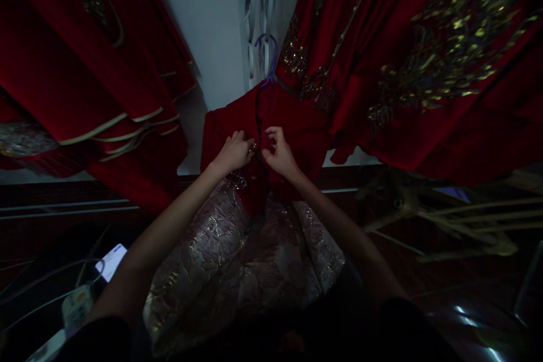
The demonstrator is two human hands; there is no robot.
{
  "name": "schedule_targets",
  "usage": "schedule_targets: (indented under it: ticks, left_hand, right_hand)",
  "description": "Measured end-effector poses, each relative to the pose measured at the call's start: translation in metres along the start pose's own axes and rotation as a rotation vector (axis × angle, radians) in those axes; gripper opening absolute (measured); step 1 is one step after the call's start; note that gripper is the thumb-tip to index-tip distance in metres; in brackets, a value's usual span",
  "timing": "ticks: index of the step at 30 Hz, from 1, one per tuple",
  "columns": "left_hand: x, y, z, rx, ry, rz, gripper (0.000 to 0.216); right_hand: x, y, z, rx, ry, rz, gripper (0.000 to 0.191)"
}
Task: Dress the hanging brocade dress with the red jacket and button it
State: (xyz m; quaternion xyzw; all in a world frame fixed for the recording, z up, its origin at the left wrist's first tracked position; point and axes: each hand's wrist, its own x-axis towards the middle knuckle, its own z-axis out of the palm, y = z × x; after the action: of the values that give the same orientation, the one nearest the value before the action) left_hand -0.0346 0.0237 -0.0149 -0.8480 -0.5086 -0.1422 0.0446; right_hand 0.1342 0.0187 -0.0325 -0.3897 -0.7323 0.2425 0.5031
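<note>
A red jacket (231,116) with an open front hangs on a purple hanger (272,62). Patterned fabric with a metallic sheen (237,243) spreads below it. At the jacket's front opening, my left hand (235,153) is closed on the edge, fingers bent, with a small shiny piece at its fingertips. Opposite, my right hand (280,155) has curled fingers and thumb at the other front edge, closed on the cloth. Small shiny details show lower on the front. The dim light hides exactly what lies between the fingertips.
Red garments with pale trim (106,85) hang at left; others with gold sequins (449,51) hang at right. The hanger hooks onto a metal chain-like rack (265,0) by a pale wall. A lit phone (111,261) lies lower left. A wooden frame (445,215) stands at right.
</note>
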Motion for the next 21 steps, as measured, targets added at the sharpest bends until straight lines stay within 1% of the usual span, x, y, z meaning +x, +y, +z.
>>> schedule_targets:
  ticks: [2, 3, 5, 8, 9, 10, 12, 16, 18, 21]
  left_hand:
    - [0.004, 0.000, 0.006, -0.103, 0.061, 0.000, 0.022]
    - [0.005, 0.001, 0.010, -0.199, 0.116, -0.019, 0.020]
    - [0.006, 0.005, 0.021, -0.465, 0.298, -0.099, 0.023]
    - [0.006, 0.017, 0.038, -0.894, 0.647, -0.229, 0.037]
    - [0.005, 0.022, 0.042, -0.999, 0.728, -0.256, 0.038]
    - [0.004, 0.026, 0.046, -1.080, 0.769, -0.273, 0.035]
    - [0.003, 0.034, 0.050, -1.177, 0.765, -0.294, 0.026]
    - [0.000, 0.036, 0.048, -1.225, 0.702, -0.317, 0.014]
    - [0.000, 0.034, 0.046, -1.217, 0.681, -0.295, 0.013]
    - [0.001, 0.030, 0.043, -1.165, 0.642, -0.253, 0.012]
  right_hand:
    - [0.002, 0.002, 0.003, 0.028, 0.017, -0.032, 0.043]
    - [0.001, 0.002, 0.003, 0.041, 0.034, -0.046, 0.042]
    - [-0.001, 0.003, 0.001, 0.055, 0.056, -0.059, 0.041]
    - [-0.007, 0.002, -0.002, 0.061, 0.035, -0.032, 0.044]
    - [-0.008, 0.002, -0.002, 0.068, 0.026, -0.019, 0.045]
    - [-0.010, 0.000, -0.003, 0.076, 0.021, -0.008, 0.046]
    - [-0.012, -0.003, -0.003, 0.086, 0.020, 0.000, 0.049]
    - [-0.014, -0.008, -0.006, 0.079, -0.020, -0.020, 0.050]
    - [-0.013, -0.009, -0.008, 0.075, -0.026, -0.023, 0.044]
    - [-0.010, -0.005, -0.009, 0.092, 0.011, -0.015, 0.032]
